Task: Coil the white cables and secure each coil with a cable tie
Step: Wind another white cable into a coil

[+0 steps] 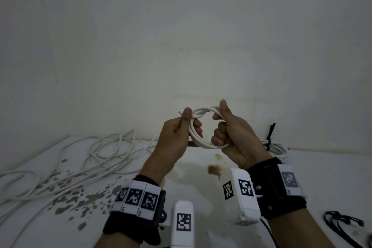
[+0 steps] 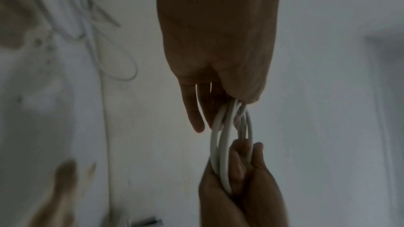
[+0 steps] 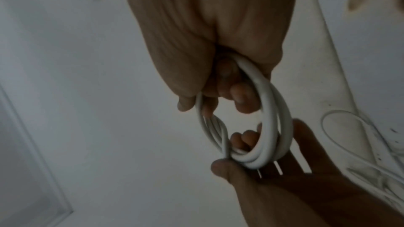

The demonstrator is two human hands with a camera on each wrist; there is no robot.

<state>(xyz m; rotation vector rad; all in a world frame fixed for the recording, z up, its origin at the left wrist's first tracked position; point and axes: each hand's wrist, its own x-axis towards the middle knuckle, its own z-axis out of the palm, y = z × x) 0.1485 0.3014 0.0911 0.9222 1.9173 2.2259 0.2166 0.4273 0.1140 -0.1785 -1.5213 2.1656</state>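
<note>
While both hands held it above the counter [image 1: 201,169], the coil [image 1: 203,143] of white cable hung between them as a small ring of several loops. The left hand [image 1: 173,135] pinched the ring's left side, thumb pressed over the strands and fingers curled behind, with a short cable end [image 1: 179,112] poking out past the thumb. The right hand [image 1: 233,137] gripped the right side, fingers wrapped through the ring and thumb raised. Far right of the hands, a second coil [image 1: 278,148] lay on the counter, bound with a black tie [image 1: 269,137]. Loose cables [image 1: 90,159] sprawled over the left of the stained counter. More black ties [image 1: 340,222] lay near right.
</note>
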